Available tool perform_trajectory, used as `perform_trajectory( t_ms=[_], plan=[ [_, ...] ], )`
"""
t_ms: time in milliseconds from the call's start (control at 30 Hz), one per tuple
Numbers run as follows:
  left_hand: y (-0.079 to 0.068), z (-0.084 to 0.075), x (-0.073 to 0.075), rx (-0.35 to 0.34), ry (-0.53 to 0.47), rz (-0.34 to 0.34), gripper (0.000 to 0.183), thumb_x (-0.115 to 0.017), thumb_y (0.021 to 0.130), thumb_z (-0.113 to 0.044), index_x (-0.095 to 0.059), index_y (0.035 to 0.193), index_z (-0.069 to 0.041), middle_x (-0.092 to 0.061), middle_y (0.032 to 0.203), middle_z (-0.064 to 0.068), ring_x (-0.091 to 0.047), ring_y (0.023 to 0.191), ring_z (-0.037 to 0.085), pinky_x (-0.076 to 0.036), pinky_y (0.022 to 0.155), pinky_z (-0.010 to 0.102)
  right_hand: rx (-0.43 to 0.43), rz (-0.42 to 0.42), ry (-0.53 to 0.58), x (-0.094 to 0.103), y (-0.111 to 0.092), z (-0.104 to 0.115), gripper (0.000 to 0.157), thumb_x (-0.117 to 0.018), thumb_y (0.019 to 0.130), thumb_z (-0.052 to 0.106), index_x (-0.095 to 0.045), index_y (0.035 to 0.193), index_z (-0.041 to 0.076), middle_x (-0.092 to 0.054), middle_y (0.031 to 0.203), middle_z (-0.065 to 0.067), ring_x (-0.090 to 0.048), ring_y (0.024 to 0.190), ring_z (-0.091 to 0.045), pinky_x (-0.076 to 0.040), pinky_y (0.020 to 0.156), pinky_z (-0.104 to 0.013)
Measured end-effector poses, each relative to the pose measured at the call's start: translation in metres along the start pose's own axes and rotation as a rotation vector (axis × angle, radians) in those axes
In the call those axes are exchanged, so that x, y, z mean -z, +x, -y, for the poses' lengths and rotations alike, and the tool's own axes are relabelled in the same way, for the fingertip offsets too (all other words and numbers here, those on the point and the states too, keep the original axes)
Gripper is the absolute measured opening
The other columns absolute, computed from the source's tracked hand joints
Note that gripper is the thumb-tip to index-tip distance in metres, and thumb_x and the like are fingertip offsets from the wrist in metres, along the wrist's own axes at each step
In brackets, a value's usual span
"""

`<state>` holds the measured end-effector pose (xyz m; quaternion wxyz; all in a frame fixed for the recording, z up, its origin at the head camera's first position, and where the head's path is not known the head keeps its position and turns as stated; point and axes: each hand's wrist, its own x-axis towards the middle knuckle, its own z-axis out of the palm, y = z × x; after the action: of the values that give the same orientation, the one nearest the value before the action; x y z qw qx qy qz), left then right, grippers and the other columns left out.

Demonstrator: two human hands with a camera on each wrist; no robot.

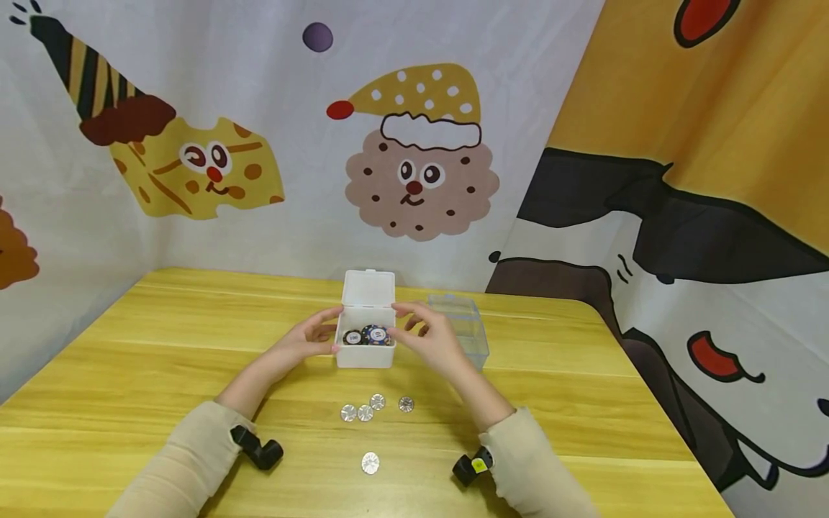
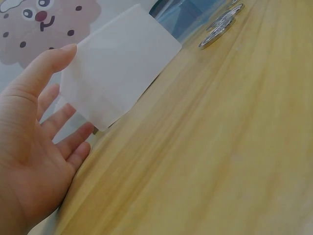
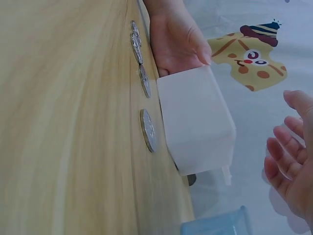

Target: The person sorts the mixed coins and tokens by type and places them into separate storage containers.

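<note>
A white flip-lid box [image 1: 365, 357] stands on the table with its lid [image 1: 368, 288] raised. Poker chips, a dark one [image 1: 352, 337] and a blue-patterned one [image 1: 378, 334], lie inside. My left hand [image 1: 299, 341] is at the box's left side; in the left wrist view its thumb [image 2: 62, 58] touches the top edge and the other fingers reach along the side, extended. My right hand [image 1: 432, 338] hovers by the box's right side. The right wrist view shows its fingers [image 3: 286, 152] loosely bent, holding nothing, apart from the box.
A clear bluish plastic container [image 1: 476, 332] stands right of the box, partly behind my right hand. Several silver coins lie in front of the box, one coin [image 1: 370, 462] nearest me. A printed curtain [image 1: 298, 244] hangs behind the table [image 1: 194, 324].
</note>
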<state>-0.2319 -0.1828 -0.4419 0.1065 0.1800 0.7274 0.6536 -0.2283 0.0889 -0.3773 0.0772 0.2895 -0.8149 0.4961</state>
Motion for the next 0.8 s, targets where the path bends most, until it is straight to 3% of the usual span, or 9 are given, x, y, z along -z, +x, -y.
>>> perform_trajectory(
  t_ms=[200,333,533,800],
  plan=[
    [0.0,0.001,0.001,-0.005,-0.004,0.005,0.071,-0.066,0.081,-0.013,-0.028,0.141,-0.018,-0.032,0.139,0.017,-0.034,0.122,0.036,-0.024,0.1,0.051,0.041,-0.058,0.046,0.016,-0.011,0.02,0.035,-0.069,0.077,0.006,-0.061,0.111,0.004,-0.059,0.102,-0.013,-0.054,0.087,-0.033,-0.046,0.067,-0.044],
    [0.0,0.001,0.001,-0.007,-0.002,0.002,0.073,-0.068,0.079,-0.016,-0.028,0.141,-0.018,-0.033,0.139,0.017,-0.034,0.123,0.035,-0.024,0.1,0.051,0.061,-0.079,0.053,0.03,-0.019,0.034,0.033,-0.067,0.078,0.003,-0.059,0.11,-0.002,-0.057,0.106,-0.02,-0.053,0.09,-0.038,-0.046,0.072,-0.047],
    [0.0,0.002,0.001,-0.008,0.004,-0.001,0.074,-0.068,0.079,-0.018,-0.028,0.141,-0.019,-0.033,0.139,0.016,-0.034,0.123,0.035,-0.024,0.1,0.051,0.069,-0.104,0.072,0.046,-0.026,0.028,0.033,-0.066,0.079,0.001,-0.058,0.111,-0.004,-0.054,0.112,-0.018,-0.05,0.094,-0.04,-0.042,0.077,-0.055],
    [0.0,0.002,0.0,-0.005,-0.004,0.0,0.072,-0.066,0.08,-0.013,-0.028,0.141,-0.018,-0.032,0.139,0.017,-0.034,0.123,0.035,-0.024,0.1,0.051,0.079,-0.137,0.045,0.062,-0.034,0.015,0.032,-0.065,0.079,0.0,-0.058,0.111,-0.003,-0.053,0.115,-0.017,-0.049,0.099,-0.035,-0.038,0.081,-0.057]
  ],
)
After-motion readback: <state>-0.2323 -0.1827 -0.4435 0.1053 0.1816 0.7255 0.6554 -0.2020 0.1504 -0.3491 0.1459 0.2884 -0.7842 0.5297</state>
